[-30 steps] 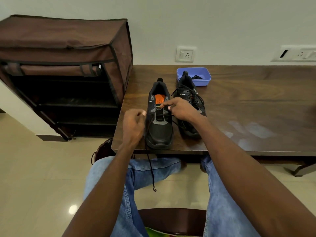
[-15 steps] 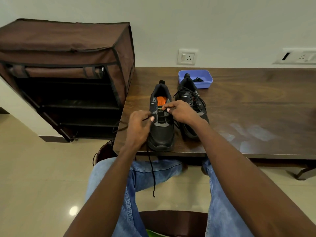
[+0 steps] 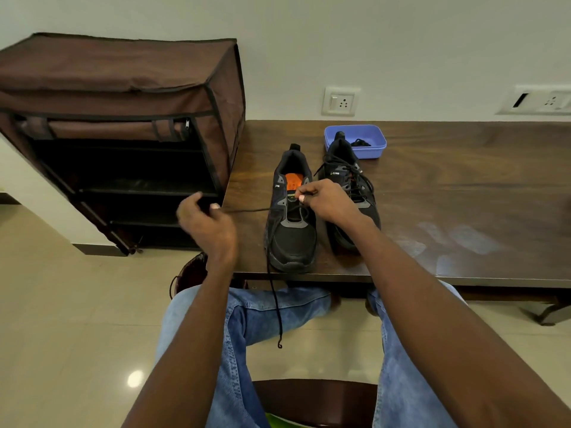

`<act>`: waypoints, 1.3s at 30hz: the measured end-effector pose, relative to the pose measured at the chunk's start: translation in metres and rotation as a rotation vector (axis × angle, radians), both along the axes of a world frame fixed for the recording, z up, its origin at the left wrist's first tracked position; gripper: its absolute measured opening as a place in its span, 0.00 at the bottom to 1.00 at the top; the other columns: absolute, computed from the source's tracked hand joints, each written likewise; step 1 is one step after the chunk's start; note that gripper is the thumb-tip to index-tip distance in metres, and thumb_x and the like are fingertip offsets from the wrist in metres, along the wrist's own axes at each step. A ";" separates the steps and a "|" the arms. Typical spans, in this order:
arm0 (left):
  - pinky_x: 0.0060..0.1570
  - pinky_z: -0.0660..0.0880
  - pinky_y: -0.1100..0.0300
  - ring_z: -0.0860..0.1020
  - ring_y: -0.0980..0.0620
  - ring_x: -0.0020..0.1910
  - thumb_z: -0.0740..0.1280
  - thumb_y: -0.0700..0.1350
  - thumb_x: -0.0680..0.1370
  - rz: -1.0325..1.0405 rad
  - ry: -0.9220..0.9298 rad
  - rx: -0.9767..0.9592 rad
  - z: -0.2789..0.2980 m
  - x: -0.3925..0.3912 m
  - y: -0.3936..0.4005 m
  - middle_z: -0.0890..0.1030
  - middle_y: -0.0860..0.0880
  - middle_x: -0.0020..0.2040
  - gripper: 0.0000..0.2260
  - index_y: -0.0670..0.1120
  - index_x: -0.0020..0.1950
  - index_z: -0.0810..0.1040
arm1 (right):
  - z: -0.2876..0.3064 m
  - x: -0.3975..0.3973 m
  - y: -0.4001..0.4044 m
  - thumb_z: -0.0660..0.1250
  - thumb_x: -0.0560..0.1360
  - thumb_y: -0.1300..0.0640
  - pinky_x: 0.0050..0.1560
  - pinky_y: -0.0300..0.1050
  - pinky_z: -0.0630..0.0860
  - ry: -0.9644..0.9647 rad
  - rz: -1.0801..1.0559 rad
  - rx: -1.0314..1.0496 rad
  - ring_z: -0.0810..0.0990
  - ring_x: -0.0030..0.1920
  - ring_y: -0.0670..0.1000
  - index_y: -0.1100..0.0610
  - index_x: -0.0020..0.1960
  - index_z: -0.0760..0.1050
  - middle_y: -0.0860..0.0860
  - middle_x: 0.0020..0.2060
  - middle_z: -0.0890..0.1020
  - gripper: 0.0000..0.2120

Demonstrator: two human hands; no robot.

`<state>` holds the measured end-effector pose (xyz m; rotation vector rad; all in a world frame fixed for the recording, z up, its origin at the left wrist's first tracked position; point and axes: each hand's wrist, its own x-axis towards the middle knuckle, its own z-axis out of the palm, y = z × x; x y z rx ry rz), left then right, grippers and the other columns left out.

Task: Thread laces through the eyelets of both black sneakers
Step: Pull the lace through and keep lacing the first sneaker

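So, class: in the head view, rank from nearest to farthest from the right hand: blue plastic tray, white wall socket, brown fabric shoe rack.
From the right hand:
1. Blue plastic tray, behind it on the table.
2. White wall socket, on the wall beyond.
3. Brown fabric shoe rack, far left.

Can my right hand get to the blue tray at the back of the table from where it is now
Probably yes, though not straight. The right hand pinches the lace at the near sneaker, and the laced sneaker stands between it and the blue tray. It would need to let go and lift over that shoe.
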<state>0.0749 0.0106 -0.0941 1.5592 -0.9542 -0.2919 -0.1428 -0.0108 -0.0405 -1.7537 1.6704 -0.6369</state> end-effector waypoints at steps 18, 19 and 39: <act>0.46 0.73 0.63 0.75 0.59 0.45 0.64 0.39 0.81 -0.449 -0.144 0.213 -0.002 -0.025 0.017 0.76 0.53 0.47 0.04 0.47 0.54 0.76 | -0.002 0.007 0.003 0.68 0.79 0.56 0.53 0.45 0.71 0.048 -0.055 -0.022 0.78 0.55 0.50 0.48 0.47 0.81 0.47 0.52 0.81 0.04; 0.50 0.74 0.60 0.75 0.57 0.48 0.65 0.40 0.81 -0.450 -0.149 0.223 -0.003 -0.023 0.017 0.77 0.52 0.50 0.04 0.47 0.55 0.76 | -0.002 0.007 0.004 0.68 0.79 0.55 0.53 0.45 0.72 0.050 -0.056 -0.021 0.78 0.55 0.50 0.48 0.47 0.81 0.47 0.52 0.81 0.05; 0.30 0.69 0.61 0.73 0.55 0.29 0.70 0.47 0.79 -0.763 0.081 0.579 0.003 -0.018 0.041 0.79 0.47 0.34 0.11 0.38 0.49 0.79 | 0.011 0.032 0.079 0.71 0.77 0.56 0.20 0.34 0.62 -0.152 0.002 0.343 0.67 0.21 0.44 0.57 0.46 0.80 0.50 0.28 0.75 0.04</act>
